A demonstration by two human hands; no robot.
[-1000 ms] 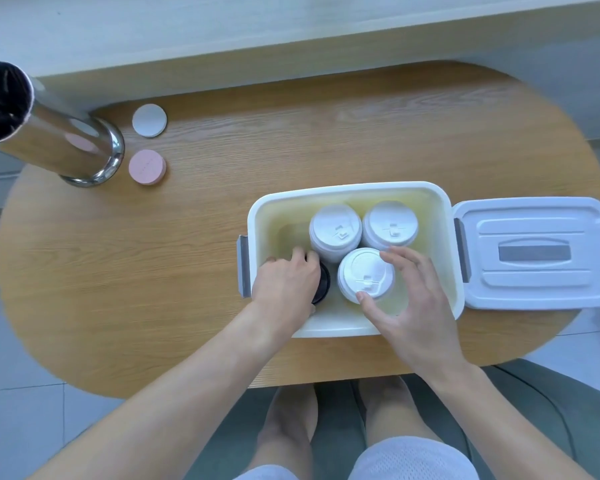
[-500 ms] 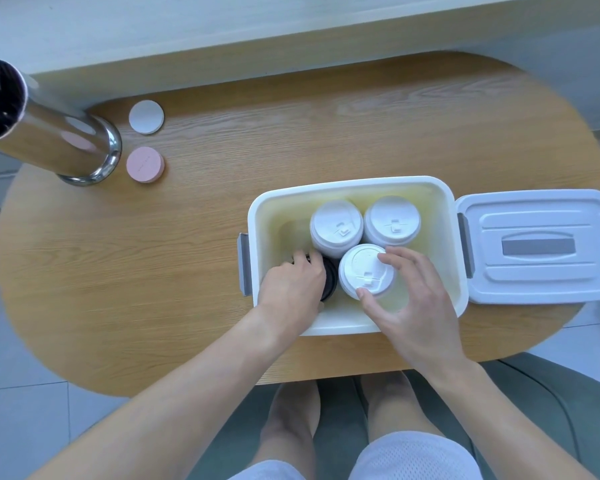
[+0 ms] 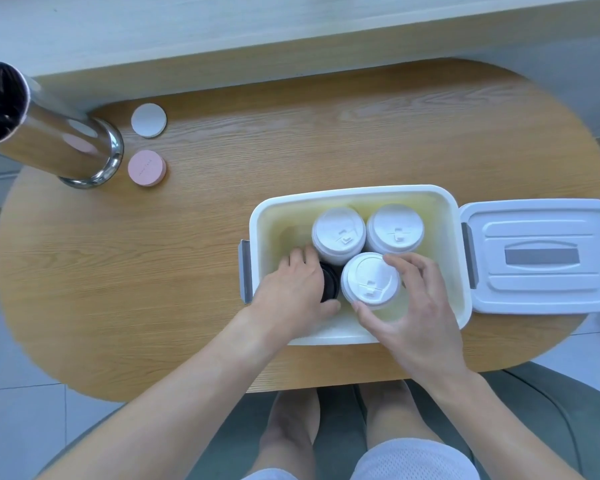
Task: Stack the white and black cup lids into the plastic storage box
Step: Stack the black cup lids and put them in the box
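Inside storage box [image 3: 357,195]: left hand [image 3: 291,292] curled over black lid stack [image 3: 329,283]; right hand [image 3: 413,306] grips nearest white lid stack [image 3: 369,278].

A white plastic storage box [image 3: 459,258] is sitting open on the oval wooden desk [image 3: 153,271], its white box lid [image 3: 541,254] lying just beside it on the right. Inside the box, three stacks of white cup lids are standing together: two at the back [image 3: 338,234] [image 3: 395,228] and one in front [image 3: 370,280]. The right hand [image 3: 416,306] is curling its grip round the front white stack. The left hand [image 3: 291,292] is reaching into the box and covering a black lid stack [image 3: 329,282], only a sliver of which is showing. At the desk's far left, a shiny metal cylinder [image 3: 49,140] is standing beside a white disc [image 3: 148,120] and a pink disc [image 3: 147,168].
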